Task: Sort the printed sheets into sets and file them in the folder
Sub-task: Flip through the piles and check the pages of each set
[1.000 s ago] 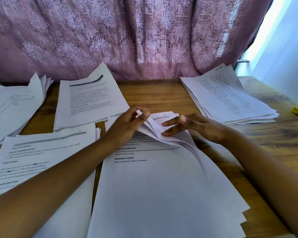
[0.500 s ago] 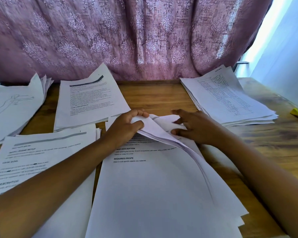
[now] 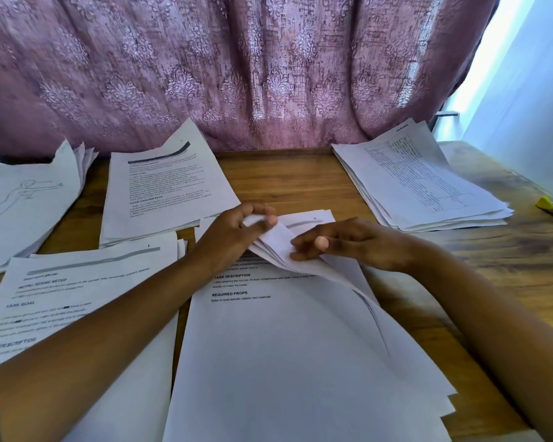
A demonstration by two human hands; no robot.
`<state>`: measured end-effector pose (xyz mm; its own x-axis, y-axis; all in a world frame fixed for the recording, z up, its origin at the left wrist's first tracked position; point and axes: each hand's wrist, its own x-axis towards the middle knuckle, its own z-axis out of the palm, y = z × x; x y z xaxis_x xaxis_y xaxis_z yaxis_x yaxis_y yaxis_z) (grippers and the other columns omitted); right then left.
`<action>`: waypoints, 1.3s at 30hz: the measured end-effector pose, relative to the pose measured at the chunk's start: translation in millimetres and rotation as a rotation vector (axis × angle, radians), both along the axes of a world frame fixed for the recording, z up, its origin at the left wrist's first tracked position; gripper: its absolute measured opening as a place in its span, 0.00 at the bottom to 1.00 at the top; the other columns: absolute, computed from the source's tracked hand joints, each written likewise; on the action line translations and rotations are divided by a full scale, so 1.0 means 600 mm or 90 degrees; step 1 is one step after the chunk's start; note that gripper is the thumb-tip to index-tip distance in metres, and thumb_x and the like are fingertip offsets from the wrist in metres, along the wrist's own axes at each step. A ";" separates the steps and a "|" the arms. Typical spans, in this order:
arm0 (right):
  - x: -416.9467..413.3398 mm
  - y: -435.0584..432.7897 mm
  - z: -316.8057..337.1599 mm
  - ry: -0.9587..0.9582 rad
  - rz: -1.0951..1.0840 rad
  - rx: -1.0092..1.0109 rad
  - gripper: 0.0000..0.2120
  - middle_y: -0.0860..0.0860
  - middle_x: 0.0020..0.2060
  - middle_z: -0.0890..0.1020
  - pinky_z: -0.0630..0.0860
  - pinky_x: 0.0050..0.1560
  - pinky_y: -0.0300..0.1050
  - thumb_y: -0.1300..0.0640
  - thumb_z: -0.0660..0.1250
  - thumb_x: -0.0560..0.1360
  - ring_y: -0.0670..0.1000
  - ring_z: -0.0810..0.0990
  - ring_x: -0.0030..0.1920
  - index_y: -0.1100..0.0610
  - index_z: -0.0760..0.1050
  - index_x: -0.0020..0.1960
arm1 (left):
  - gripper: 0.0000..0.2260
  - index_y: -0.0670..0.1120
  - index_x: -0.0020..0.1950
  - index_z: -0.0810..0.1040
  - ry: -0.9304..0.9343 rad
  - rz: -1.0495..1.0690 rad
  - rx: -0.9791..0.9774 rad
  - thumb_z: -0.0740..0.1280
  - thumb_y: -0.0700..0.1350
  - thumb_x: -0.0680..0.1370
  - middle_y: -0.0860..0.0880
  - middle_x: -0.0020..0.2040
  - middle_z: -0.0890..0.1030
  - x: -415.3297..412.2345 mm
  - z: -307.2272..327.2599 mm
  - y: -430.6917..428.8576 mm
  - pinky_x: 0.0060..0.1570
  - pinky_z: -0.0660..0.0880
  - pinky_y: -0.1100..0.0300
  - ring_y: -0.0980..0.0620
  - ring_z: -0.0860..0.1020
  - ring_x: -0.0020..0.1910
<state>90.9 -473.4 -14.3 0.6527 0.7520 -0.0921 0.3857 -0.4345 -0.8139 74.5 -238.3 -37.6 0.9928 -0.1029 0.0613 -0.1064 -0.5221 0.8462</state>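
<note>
1. Printed sheets (image 3: 284,362) lie stacked on the table (image 3: 288,183) straight in front of me, between my forearms. The top few are curled up at the far end.
2. My left hand (image 3: 233,231) pinches the raised corners of those lifted sheets (image 3: 278,240) between thumb and fingertips. My right hand (image 3: 351,244) lies against the same curl with fairly straight fingers. Whether it nips a sheet or only touches, I cannot tell.
3. Thin pages cling, so I may peel two as one, and a set would end up a page short or carrying a stray.
4. Bending the corners back this far could leave a crease. The stack already fans out to my right near me, so a tug might slide it further askew.
5. My left forearm crosses the near-left pile (image 3: 77,298). Dragging that arm could shift its top page into the wrong set.
6. No folder shows anywhere.
7. My hands cover the heading of the page underneath.
8. On the right pile (image 3: 419,183) the print is too small to read.
9. At the left edge, the drawing pile (image 3: 23,202) is cut off.
10. At the right edge, the yellow object (image 3: 545,202) is cut off too, and I cannot name it.
</note>
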 end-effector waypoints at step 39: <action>0.022 -0.005 -0.005 -0.089 -0.471 0.012 0.18 0.49 0.55 0.79 0.78 0.54 0.48 0.59 0.71 0.73 0.49 0.79 0.51 0.52 0.72 0.62 | 0.14 0.57 0.63 0.73 -0.018 0.022 0.028 0.67 0.50 0.78 0.57 0.56 0.70 0.000 -0.003 0.000 0.41 0.65 0.77 0.62 0.70 0.47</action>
<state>104.2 -476.6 -17.4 0.9929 0.1132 0.0378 0.0992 -0.6072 -0.7883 74.8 -238.5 -39.2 0.9937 -0.0715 0.0858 -0.1112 -0.5620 0.8196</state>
